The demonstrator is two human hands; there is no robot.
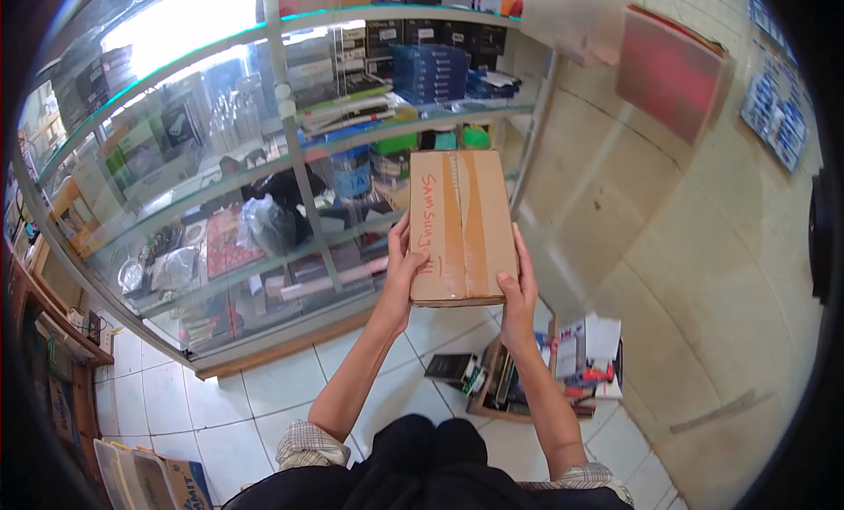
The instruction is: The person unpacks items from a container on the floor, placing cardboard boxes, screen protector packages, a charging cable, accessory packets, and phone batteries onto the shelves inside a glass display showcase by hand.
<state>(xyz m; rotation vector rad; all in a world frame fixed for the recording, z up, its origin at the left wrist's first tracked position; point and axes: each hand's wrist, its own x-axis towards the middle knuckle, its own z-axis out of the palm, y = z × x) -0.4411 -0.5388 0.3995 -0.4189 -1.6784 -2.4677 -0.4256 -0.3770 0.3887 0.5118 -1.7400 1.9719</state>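
Note:
Both of my hands hold a taped cardboard box (484, 226) in front of me, above the tiled floor. My left hand (401, 266) grips its left side, the thumb lying on the top face. On the opposite side, my right hand (519, 292) presses with the thumb near the lower right corner. Brown tape runs along the top of the box, and red handwriting marks its left part. The underside of the box is hidden.
A glass display cabinet (290, 141) with stacked boxes and packets stands ahead and to the left. On the floor at the right, an open carton (501, 414) holds books and papers. A wall (659, 246) rises on the right. Plastic containers (142, 474) stand at lower left.

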